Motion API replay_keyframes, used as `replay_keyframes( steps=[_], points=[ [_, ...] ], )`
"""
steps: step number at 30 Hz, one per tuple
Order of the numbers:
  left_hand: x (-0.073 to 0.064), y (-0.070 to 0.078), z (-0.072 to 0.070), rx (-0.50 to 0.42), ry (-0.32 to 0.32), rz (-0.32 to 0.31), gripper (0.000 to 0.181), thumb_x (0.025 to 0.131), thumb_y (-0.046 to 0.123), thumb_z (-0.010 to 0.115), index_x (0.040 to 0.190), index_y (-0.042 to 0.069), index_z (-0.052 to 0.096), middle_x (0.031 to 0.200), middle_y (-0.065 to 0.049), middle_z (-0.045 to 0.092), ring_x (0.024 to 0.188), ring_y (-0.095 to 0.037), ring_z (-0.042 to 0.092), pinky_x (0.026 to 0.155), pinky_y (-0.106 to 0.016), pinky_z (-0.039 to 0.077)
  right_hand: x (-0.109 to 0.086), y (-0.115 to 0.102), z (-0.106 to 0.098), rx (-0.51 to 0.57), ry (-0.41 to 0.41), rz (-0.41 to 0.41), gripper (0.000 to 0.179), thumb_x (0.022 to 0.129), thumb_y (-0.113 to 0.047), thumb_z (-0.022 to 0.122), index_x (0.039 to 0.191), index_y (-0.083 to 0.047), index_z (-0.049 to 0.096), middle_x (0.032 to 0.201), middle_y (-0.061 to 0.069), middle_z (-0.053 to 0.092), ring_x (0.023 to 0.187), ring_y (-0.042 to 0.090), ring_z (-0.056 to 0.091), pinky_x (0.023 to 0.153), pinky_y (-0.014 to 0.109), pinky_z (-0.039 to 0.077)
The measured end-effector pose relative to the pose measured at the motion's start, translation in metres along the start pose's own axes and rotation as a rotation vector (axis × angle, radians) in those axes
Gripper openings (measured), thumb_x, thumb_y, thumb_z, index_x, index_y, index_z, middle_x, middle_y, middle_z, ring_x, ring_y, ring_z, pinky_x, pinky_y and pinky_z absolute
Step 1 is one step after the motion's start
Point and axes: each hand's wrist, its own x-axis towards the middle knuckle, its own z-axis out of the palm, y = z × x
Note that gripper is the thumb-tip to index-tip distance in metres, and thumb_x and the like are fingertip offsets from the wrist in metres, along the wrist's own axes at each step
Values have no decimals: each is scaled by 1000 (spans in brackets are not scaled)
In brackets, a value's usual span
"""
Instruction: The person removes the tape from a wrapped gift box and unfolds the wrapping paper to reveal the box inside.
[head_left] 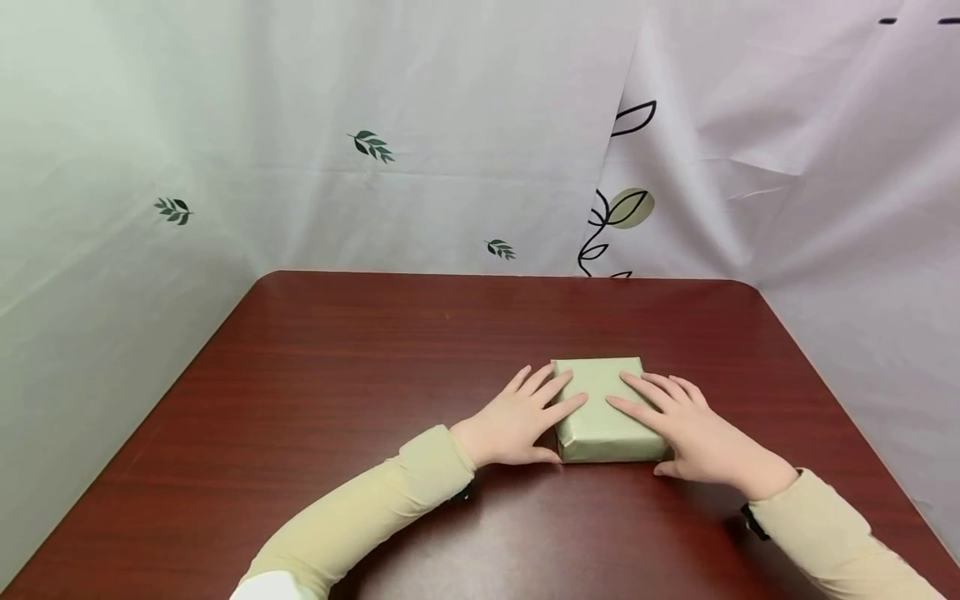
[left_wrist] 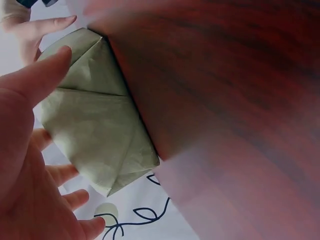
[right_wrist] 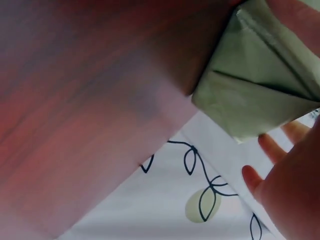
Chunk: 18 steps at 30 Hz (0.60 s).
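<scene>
A box wrapped in pale green paper (head_left: 600, 432) lies flat on the table, right of centre in the head view. My left hand (head_left: 513, 423) is at its left side, fingers spread and mostly straight, some reaching over the top edge. From the other side my right hand (head_left: 701, 435) lays spread fingers on the top and along the right edge. Folded paper flaps show on the box's end (left_wrist: 100, 120) in the left wrist view. In the right wrist view, another folded end (right_wrist: 260, 85) faces the right palm (right_wrist: 297, 185).
The dark red-brown wooden table (head_left: 337, 358) has rounded far corners. A white curtain (head_left: 450, 100) with printed leaves hangs behind it and along both sides.
</scene>
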Motion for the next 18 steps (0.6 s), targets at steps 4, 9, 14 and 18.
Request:
replay_keyframes(
  steps=[4, 9, 14, 18],
  points=[
    [1, 1, 4, 27, -7, 9, 91, 79, 58, 67, 151, 23, 24, 156, -10, 21, 144, -30, 19, 114, -48, 24, 0, 6, 2, -18, 15, -35, 110, 38, -22, 94, 137, -18, 47, 143, 16, 40, 123, 35, 37, 91, 53, 27],
    [3, 4, 8, 60, -12, 21, 95, 77, 51, 72, 151, 18, 22, 156, -13, 19, 143, -29, 22, 113, -44, 25, 0, 12, 5, -34, 49, -77, 109, 36, -29, 94, 135, -18, 50, 140, 16, 43, 120, 34, 38, 92, 51, 26],
    [4, 5, 11, 78, 12, 38, 92, 78, 45, 74, 150, 15, 25, 154, -17, 21, 141, -31, 26, 113, -42, 27, 4, 13, 5, -88, 83, -116, 110, 33, -33, 94, 134, -19, 52, 135, 17, 48, 115, 34, 43, 92, 52, 26],
    [4, 4, 12, 72, 36, 54, 91, 78, 43, 75, 149, 12, 26, 153, -19, 23, 140, -33, 28, 113, -41, 27, 6, 12, 6, -135, 110, -136, 106, 34, -27, 93, 132, -21, 53, 131, 18, 51, 111, 34, 47, 92, 53, 27]
  ],
)
